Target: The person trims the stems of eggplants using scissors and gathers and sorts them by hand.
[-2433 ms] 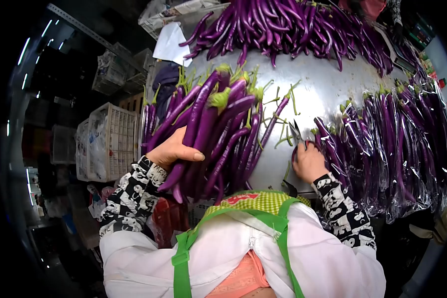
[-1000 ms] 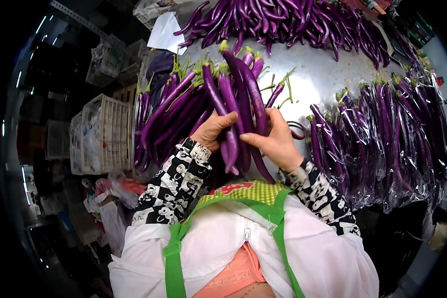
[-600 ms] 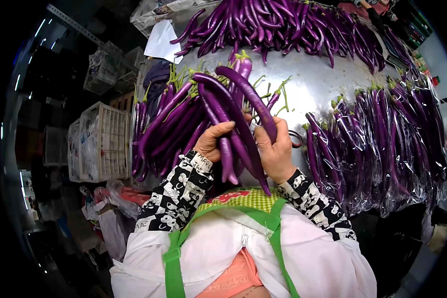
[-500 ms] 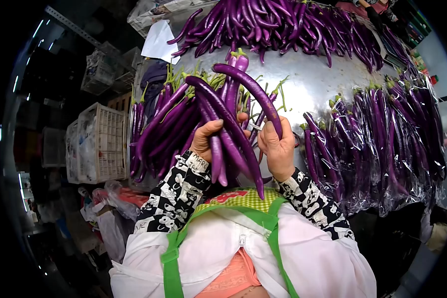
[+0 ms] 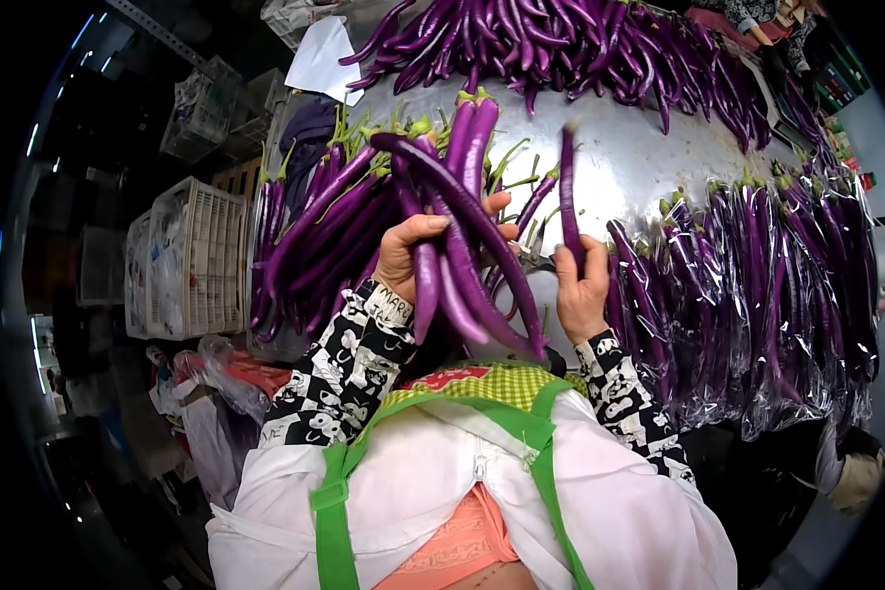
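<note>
While the left hand (image 5: 403,258) is clamping a bunch of purple eggplants (image 5: 459,258) above the near side of a metal table (image 5: 649,172), the right hand (image 5: 582,290) is gripping a single eggplant (image 5: 567,192) by its lower end, well apart from the left; the thumb of the left hand is crossing the front of the bunch, and its fingertips are showing on the far side; one long eggplant is slanting across the others, its tip pointing toward a green checked apron (image 5: 501,386); the single eggplant is standing nearly straight up in the view, its far end blurring. Beside the left hand, a loose pile of eggplants (image 5: 349,236) is lying with green stems facing away from the wearer; to the right, eggplants in clear plastic (image 5: 757,295) are lining the table in a row; along the far side, a larger heap of eggplants (image 5: 560,44) is spreading, with a sheet of white paper (image 5: 322,59) resting near its left end; at upper right, another person's arm (image 5: 760,35) is showing beyond the heap.
</note>
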Demonstrator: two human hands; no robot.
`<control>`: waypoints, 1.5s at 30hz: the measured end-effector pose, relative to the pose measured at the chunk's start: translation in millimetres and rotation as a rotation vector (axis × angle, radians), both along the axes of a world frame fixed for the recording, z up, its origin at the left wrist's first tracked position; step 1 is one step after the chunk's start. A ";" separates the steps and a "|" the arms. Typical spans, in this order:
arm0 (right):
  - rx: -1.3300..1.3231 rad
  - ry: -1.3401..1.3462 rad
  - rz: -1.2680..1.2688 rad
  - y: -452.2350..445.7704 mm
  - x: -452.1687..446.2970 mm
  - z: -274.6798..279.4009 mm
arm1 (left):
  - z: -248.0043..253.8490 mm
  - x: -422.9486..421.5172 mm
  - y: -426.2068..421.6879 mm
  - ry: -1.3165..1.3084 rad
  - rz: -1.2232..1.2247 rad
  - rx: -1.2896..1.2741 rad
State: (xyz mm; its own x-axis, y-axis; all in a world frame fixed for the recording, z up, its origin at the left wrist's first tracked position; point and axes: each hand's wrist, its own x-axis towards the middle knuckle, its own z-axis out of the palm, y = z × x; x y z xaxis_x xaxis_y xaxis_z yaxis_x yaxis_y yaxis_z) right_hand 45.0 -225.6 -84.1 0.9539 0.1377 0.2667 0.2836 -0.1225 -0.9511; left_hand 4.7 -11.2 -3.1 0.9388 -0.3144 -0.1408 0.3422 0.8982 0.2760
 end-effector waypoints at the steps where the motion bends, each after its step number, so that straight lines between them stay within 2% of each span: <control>1: -0.227 0.166 0.066 -5.7 -1.2 1.8 | -1.7 1.1 1.0 0.010 0.002 0.029; 2: -0.426 0.000 0.106 -9.4 1.4 -25.2 | -0.1 1.8 3.2 0.037 -0.059 0.009; 4: -0.657 -0.379 0.136 -12.1 -0.4 -34.3 | -4.7 6.0 2.0 0.017 -0.077 0.060; 5: -0.657 -0.375 0.136 -14.4 -0.2 -38.7 | -6.9 7.7 0.3 0.021 -0.079 0.060; 7: -0.468 -0.225 0.019 -11.7 2.3 -19.8 | -12.9 10.4 -4.0 0.048 -0.101 0.062; 8: -0.293 0.022 0.105 -12.8 2.6 -7.0 | -14.3 10.7 -8.6 0.055 -0.106 0.062; 10: 0.232 0.598 0.394 -16.3 4.2 19.4 | -16.8 15.7 -20.7 0.118 -0.012 0.207; 12: 0.236 0.770 0.566 -9.3 -2.9 62.7 | -26.9 21.5 -22.5 0.083 0.006 0.349; 14: 0.327 0.732 0.567 -7.3 -8.5 52.0 | -31.6 21.9 -22.1 0.054 0.048 0.527; 16: 0.509 0.844 0.728 -10.4 1.5 34.3 | -26.9 23.5 -19.7 0.017 0.007 0.570; 18: 0.543 1.109 0.682 -17.1 7.2 42.8 | -21.9 19.9 -14.1 0.068 -0.015 0.585; 20: 0.929 1.143 0.878 -23.4 11.8 26.5 | -25.9 18.9 -10.9 0.049 -0.052 0.508; 22: 1.093 1.288 0.895 -26.8 17.7 19.9 | -17.0 14.6 -16.6 0.067 -0.048 0.451; 24: 1.244 1.317 0.918 -28.0 15.4 19.7 | -22.9 13.6 -14.5 0.090 -0.090 0.192; 25: 1.191 1.266 0.915 -26.7 14.0 15.1 | -20.3 12.1 -14.9 0.142 -0.115 0.052; 27: 0.993 1.147 0.837 -21.2 7.8 17.7 | -23.1 7.7 -14.2 0.196 -0.110 0.056; 28: 0.811 1.120 0.761 -17.9 7.5 27.7 | -25.3 6.5 -13.1 0.209 -0.104 0.077; 30: 0.502 0.909 0.585 -4.2 0.2 33.7 | -40.0 5.7 -3.3 0.308 -0.166 0.317; 32: 0.507 0.834 0.580 -1.1 2.3 18.8 | -35.8 12.4 -14.8 0.256 -0.029 0.492; 35: 0.434 0.655 0.650 0.3 2.0 32.7 | -37.8 19.1 -28.1 0.131 -0.007 0.597; 36: 0.342 0.678 0.675 -1.5 7.0 34.8 | -35.8 20.2 -31.6 0.091 -0.012 0.637; 38: 0.248 0.586 0.616 5.3 -0.6 61.9 | -15.3 17.1 -29.9 0.103 0.023 0.664; 39: 0.157 0.580 0.563 7.0 -0.6 61.7 | -16.2 18.9 -32.4 0.092 0.034 0.659; 40: 0.153 0.577 0.566 9.6 -1.3 55.4 | -17.0 21.8 -35.0 0.085 0.041 0.650; 43: 0.147 0.424 0.347 20.7 -5.7 35.8 | -9.2 27.5 -43.3 0.058 0.074 0.678; 45: 0.109 0.402 0.307 27.8 -10.8 46.3 | 0.8 25.3 -40.5 0.035 0.067 0.701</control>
